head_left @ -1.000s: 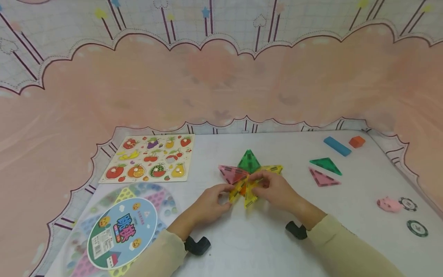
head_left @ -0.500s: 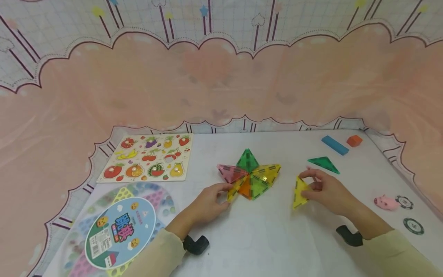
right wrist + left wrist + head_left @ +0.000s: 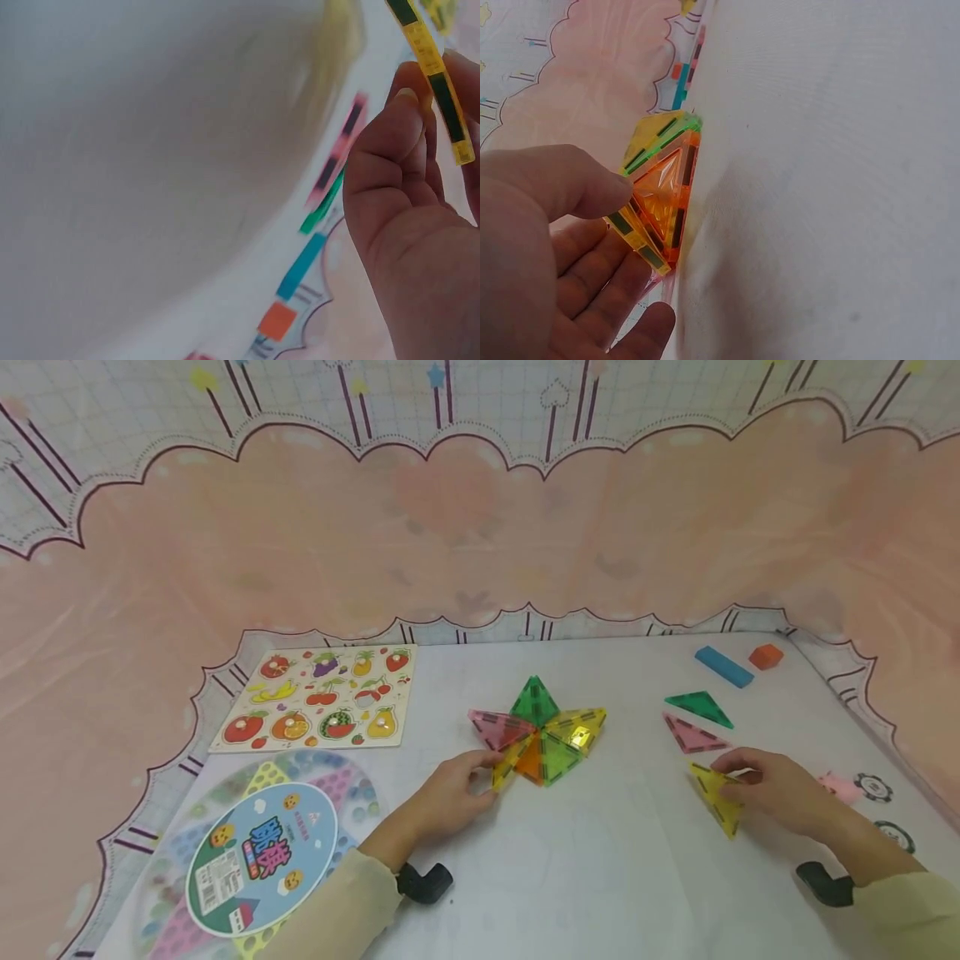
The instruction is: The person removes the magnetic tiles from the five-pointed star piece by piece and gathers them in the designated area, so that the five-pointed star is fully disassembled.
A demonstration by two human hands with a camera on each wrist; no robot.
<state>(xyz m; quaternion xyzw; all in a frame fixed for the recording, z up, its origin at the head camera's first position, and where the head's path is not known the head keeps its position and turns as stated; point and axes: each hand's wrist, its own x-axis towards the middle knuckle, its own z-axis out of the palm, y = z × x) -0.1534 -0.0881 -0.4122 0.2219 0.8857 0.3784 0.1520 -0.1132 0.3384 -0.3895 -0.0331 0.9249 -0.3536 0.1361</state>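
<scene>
A star-like cluster of translucent triangular magnetic tiles stands mid-table. It has a green tile (image 3: 535,706), a pink tile (image 3: 497,729), a yellow tile (image 3: 583,728), a light green tile (image 3: 559,762) and an orange tile (image 3: 531,767). At the cluster's front left, my left hand (image 3: 450,797) pinches another yellow tile (image 3: 641,244) between thumb and fingers, beside the orange one in the left wrist view. Well to the right, my right hand (image 3: 783,793) pinches a separate yellow triangular tile (image 3: 716,800) by thumb and fingertips, tilted on edge.
Beyond my right hand lie a pink triangle tile (image 3: 693,735), a green triangle tile (image 3: 701,707), a blue bar (image 3: 723,667) and an orange block (image 3: 766,657). A pink pig (image 3: 840,787) and poker chips (image 3: 873,787) lie right. A fruit puzzle board (image 3: 352,693) and round game pack (image 3: 300,835) lie left.
My right hand has carried the yellow triangular tile away from the cluster, rightward to just in front of the loose pink tile. The left hand has stayed at the cluster's front left.
</scene>
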